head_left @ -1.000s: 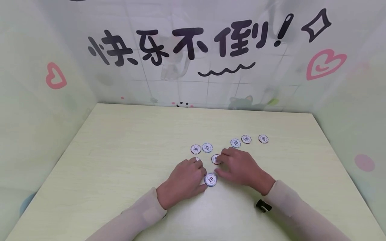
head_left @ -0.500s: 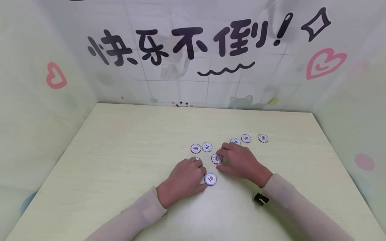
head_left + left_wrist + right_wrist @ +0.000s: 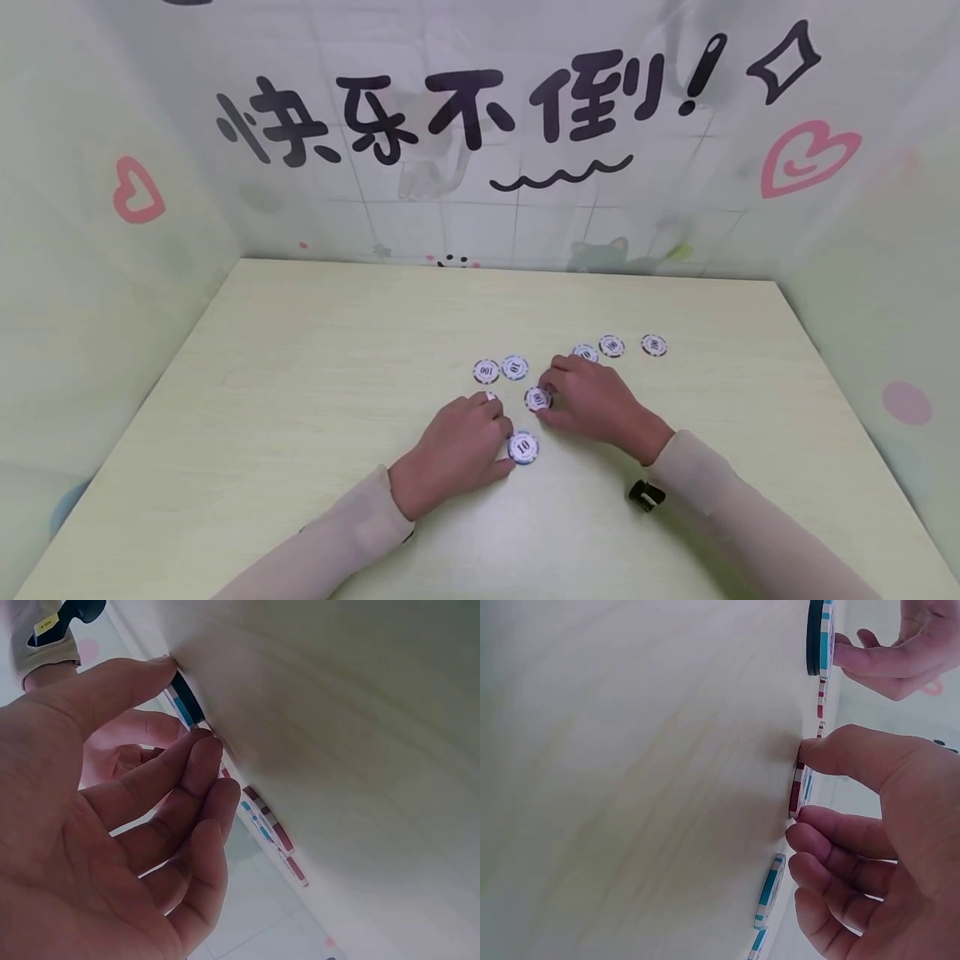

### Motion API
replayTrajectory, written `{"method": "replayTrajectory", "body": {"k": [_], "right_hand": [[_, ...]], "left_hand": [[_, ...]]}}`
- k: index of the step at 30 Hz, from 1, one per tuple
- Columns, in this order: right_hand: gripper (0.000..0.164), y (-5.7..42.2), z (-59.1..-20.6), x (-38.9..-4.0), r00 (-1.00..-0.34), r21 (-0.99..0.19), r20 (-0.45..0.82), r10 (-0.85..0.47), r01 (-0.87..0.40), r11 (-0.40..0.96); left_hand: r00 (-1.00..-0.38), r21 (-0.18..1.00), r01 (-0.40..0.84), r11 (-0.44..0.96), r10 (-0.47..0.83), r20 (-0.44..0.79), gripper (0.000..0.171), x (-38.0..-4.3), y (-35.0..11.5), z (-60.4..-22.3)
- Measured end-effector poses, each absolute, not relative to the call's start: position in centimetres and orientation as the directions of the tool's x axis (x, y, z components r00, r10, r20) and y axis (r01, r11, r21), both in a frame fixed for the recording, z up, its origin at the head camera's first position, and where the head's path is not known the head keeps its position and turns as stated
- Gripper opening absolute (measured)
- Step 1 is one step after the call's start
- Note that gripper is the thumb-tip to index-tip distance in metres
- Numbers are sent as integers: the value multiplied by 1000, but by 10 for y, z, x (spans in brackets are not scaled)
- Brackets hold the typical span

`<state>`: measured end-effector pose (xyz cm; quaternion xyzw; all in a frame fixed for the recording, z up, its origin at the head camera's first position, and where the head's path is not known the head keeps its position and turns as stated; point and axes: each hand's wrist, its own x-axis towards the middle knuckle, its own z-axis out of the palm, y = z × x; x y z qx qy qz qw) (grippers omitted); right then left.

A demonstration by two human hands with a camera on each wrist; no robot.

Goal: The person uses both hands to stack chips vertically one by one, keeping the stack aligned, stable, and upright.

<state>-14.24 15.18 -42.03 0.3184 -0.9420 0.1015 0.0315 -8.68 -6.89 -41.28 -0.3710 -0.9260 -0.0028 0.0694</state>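
Note:
My left hand (image 3: 455,457) pinches a blue-edged poker chip marked 10 (image 3: 523,447) between thumb and index finger at the middle of the table. In the right wrist view a black disc (image 3: 813,641) lies directly under that chip. My right hand (image 3: 594,402) has thumb and index finger at opposite edges of a red-edged chip marked 100 (image 3: 537,399), which lies flat on the table. Another chip (image 3: 491,396) shows only in part behind my left knuckles. Beyond my right fingers, a blue-edged chip (image 3: 586,352) is partly covered.
Behind the hands lie a 100 chip (image 3: 486,372) and a 10 chip (image 3: 515,367), side by side. Farther right are two red-edged chips, one nearer (image 3: 612,346) and one apart (image 3: 654,345). A printed curtain (image 3: 480,208) closes off the table's (image 3: 300,375) back edge.
My right hand has shifted slightly toward the back, partly covering the blue-edged chip there. Its thumb and index finger now sit at the red-edged chip's edges. My left hand stays put.

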Motion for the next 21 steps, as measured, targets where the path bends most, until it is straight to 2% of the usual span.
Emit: {"method": "replayTrajectory", "body": {"k": [8,21], "right_hand": [[25,149,-419,-141,-813,-193,104,-573,-581,790],[23,150,-419,-138,-802,-194,120,-585,-597,779]], "left_hand": [[-715,-52,688,724,688,129,35,-85,-70,-411],[-714,-60,686,725,686,136,34,-85,-70,-413]]}}
